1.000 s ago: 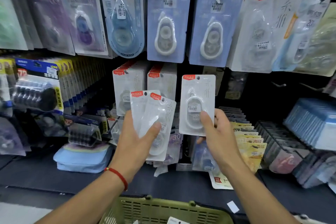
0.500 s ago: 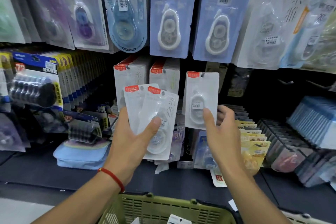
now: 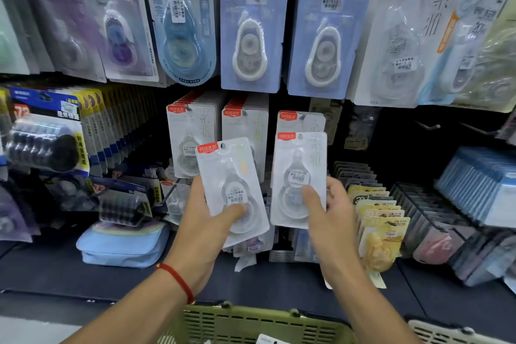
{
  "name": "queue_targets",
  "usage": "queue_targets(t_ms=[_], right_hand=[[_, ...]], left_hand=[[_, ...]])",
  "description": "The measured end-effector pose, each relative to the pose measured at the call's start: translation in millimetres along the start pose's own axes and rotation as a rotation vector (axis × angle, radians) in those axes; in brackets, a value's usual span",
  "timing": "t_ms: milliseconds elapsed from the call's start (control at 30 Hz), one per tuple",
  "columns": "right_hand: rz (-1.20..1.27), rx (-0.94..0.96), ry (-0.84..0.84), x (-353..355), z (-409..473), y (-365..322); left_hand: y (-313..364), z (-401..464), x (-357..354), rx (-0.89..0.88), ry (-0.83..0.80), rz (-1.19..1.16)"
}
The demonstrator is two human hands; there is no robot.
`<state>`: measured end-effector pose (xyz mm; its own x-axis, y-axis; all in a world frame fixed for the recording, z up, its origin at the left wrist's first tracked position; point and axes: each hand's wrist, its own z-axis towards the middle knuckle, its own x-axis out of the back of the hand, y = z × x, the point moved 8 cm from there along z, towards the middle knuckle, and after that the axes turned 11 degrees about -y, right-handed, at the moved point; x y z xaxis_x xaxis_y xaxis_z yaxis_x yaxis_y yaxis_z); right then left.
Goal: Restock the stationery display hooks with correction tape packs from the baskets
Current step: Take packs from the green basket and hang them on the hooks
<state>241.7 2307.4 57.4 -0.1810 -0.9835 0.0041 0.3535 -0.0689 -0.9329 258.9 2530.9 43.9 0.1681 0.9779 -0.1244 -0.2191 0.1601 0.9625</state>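
- A person faces a stationery display of hanging blister packs; both bare hands are raised in front of the middle row of hooks
- The left hand [image 3: 208, 220], with a red string bracelet [image 3: 178, 279] at the wrist, grasps a white correction tape pack [image 3: 233, 190]; the thumb presses its lower front and the pack leans slightly left; whether more packs sit behind it cannot be told
- The right hand [image 3: 329, 218] grasps a second white pack [image 3: 300, 179], thumb on the front and fingers behind; the pack is upright, its red label and hang hole at the top
- Just above and behind that pack, one matching pack [image 3: 303, 120] already hangs on the right-hand hook; two fuller hooks of the same product [image 3: 192, 131] hang to its left
- Larger blue-carded correction tapes [image 3: 252, 28] hang on the row above
- A green basket [image 3: 251, 324] sits at the bottom edge, below the hands; the rim of a pale basket [image 3: 458, 332] shows at lower right
- The step in hand looks like hanging the right hand's pack on the sparse right-hand hook; the hole is not yet on the hook
- The next move likely calls for lifting the pack, lining its hole up with the hook tip, and sliding it back; the left hand's pack would follow
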Motion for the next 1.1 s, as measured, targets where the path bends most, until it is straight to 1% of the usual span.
queue_targets(t_ms=[67,233,300,433,500,567,633,700,733,767,800,833,900,933,967,1033,1100], right_hand=[[-0.010,0.029,0.015,11,9,-6],[-0.042,0.111,-0.056,8,19,-22],[-0.027,0.102,-0.028,7,21,-26],[-0.025,0.084,0.081,14,21,-29],[-0.011,0.080,0.112,17,19,-29],[-0.047,0.055,0.121,20,19,-27],[-0.169,-0.002,0.106,21,19,-22],[-0.432,-0.052,0.116,22,13,-18],[-0.544,-0.031,0.134,21,7,-20],[-0.602,0.014,0.131,17,2,-24],[-0.588,0.054,0.071,9,-3,-26],[-0.514,0.065,-0.043,-3,-5,-23],[-0.283,0.015,-0.298,-30,-11,-14],[-0.208,0.006,-0.341,-36,-12,-12],[-0.172,0.013,-0.315,-36,-12,-12],[-0.102,0.037,-0.203,-27,-8,-14],[0.010,0.046,-0.087,-14,-3,-14]], left_hand=[[-3,0,3,0.019,0.009,0.032],[0,1,7,0.020,0.027,0.068],[1,1,9,0.021,0.041,0.061],[2,0,13,0.043,0.053,0.052],[6,0,12,0.024,0.042,0.041],[9,0,8,-0.003,0.006,0.031],[11,0,3,-0.020,-0.044,0.041],[12,-1,-1,-0.033,-0.082,0.033],[13,-1,-4,-0.038,-0.099,0.023],[13,-2,-7,-0.042,-0.118,0.015],[14,-3,-10,-0.045,-0.139,0.014],[14,-4,-14,-0.047,-0.161,0.018],[15,-5,-21,-0.047,-0.198,0.031],[15,-6,-23,-0.045,-0.202,0.042],[15,-6,-24,-0.042,-0.193,0.061],[16,-6,-25,-0.028,-0.182,0.094],[15,-6,-28,-0.009,-0.218,0.094]])
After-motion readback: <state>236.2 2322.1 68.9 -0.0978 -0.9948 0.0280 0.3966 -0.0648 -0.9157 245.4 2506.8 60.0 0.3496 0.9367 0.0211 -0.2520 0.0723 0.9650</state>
